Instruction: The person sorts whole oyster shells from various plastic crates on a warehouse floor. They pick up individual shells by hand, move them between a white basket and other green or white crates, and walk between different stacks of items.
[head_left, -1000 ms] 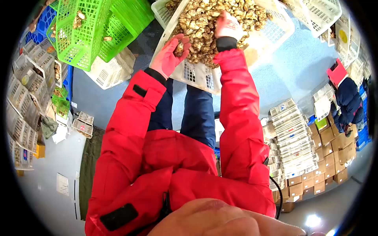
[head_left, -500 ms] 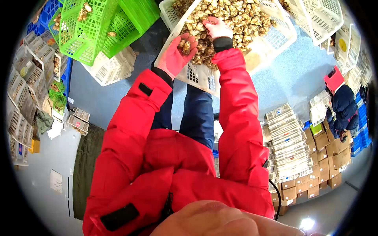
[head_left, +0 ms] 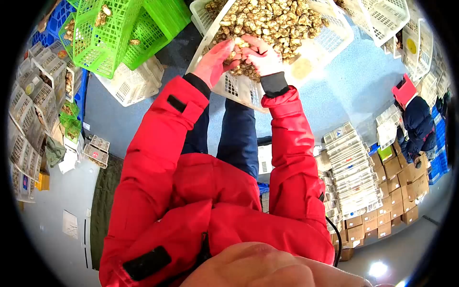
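Note:
A white plastic crate (head_left: pixel 242 94) holds a heap of brown-and-cream, lumpy mushroom-like pieces (head_left: pixel 287 21). Over the near left part of that heap my two hands are together. My left hand (head_left: pixel 214 61) is cupped with its fingers curled round a few of the pieces, which show partly at the fingertips. Directly to its right, my right hand (head_left: pixel 264 56) reaches across with bent fingers meeting the left fingers at the same pieces. What the right fingertips pinch is mostly hidden.
Bright green baskets (head_left: pixel 101 40) with a few pieces stand at upper left, above a white crate (head_left: pixel 131 83). Another white crate (head_left: pixel 382 19) is at upper right. Stacked white crates (head_left: pixel 351 167) and cardboard boxes (head_left: pixel 397 196) lie at right, near a person in dark clothing (head_left: pixel 418 126).
My right hand has left the heap and come back toward me to meet my left hand. The left fingers have turned inward, and the view has shifted slightly.

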A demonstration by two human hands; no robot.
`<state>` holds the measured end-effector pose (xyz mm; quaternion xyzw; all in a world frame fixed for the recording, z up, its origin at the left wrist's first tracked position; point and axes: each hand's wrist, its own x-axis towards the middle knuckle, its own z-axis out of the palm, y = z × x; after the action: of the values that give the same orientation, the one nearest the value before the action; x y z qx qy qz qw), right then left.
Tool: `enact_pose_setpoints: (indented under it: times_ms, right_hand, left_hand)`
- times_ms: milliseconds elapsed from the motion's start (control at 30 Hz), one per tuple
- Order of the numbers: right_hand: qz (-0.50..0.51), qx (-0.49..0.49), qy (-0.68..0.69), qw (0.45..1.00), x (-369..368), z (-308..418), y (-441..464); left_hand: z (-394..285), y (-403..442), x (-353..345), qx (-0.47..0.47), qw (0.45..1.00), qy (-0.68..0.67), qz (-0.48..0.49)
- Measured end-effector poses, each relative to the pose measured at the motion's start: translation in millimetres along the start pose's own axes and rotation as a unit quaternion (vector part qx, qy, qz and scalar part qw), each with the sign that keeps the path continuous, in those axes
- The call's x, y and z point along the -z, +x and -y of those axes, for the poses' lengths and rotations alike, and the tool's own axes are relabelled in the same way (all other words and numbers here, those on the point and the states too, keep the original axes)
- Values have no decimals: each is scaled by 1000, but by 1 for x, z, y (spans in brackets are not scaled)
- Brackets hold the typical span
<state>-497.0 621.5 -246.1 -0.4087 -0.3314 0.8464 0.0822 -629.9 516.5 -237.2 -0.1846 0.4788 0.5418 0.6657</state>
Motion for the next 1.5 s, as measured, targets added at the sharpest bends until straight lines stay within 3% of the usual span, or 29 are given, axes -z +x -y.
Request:
enact_pose_setpoints:
  times_ms: [33,100,167,233,333,400,433,467,500,567,600,633,700,767,833,933,967,1033,1100,1133,1167,1200,1233,1367,1500]
  right_hand:
    - [4,28,-145,989,-5,6,-3]
    - [14,56,-219,974,-9,7,-5]
    - [-8,-20,-148,989,-11,19,-13]
    - [-68,34,-35,996,-6,15,-13]
    - [-178,43,23,983,28,-1,2]
    - [-223,55,-120,966,48,-18,23]
    - [-238,50,-221,944,50,-24,32]
    - [-246,47,-529,811,44,-13,40]
    - [-242,97,-660,704,32,-10,46]
    - [-166,61,-722,669,34,-28,59]
    - [-103,26,-785,610,29,-35,58]
    - [-97,54,-797,593,26,-43,48]
    - [-74,-61,-751,653,9,-22,38]
    - [-165,-34,-661,731,19,-21,50]
    - [-194,116,-652,724,32,-23,87]
    - [-188,73,-736,647,5,-6,132]
    - [-149,-5,-764,628,-3,6,135]
    - [-192,-24,-722,665,7,-11,151]
    - [-250,4,-595,764,15,-11,128]
    - [-241,18,-357,902,24,-22,119]
    - [-212,32,-92,972,30,-30,111]
    - [-200,30,84,976,25,-21,94]
    - [-158,47,117,979,30,-20,80]
    - [-83,58,98,990,17,-11,42]
    - [-62,93,169,979,5,-15,21]
  left_hand:
    - [2,3,3,10,1000,0,-2]
    - [2,8,4,29,1000,-2,-4]
    - [1,5,5,50,998,-42,-1]
    - [-4,-1,4,78,992,-99,27]
    - [-4,-7,5,102,985,-136,0]
    - [-4,-9,10,109,983,-146,21]
    - [-2,-7,14,112,986,-125,5]
    - [4,-6,21,117,987,-105,-12]
    - [7,-7,23,123,988,-84,-29]
    - [15,-14,30,145,988,-24,-38]
    - [18,-21,36,148,989,0,-32]
    - [21,-26,42,150,988,23,-24]
    - [20,-34,47,162,985,52,-20]
    - [19,-42,54,157,987,32,1]
    - [20,-46,56,169,985,29,12]
    - [19,-49,55,169,985,29,22]
    - [18,-49,53,167,985,31,24]
    - [16,-50,53,148,988,43,27]
    - [7,-50,47,129,989,61,35]
    - [5,-49,46,110,991,67,41]
    - [5,-45,45,101,992,63,33]
    - [6,-40,45,95,993,61,25]
    - [8,-36,43,91,994,59,17]
    - [0,-30,20,79,996,38,-3]
    - [-2,-22,-1,34,997,65,-13]
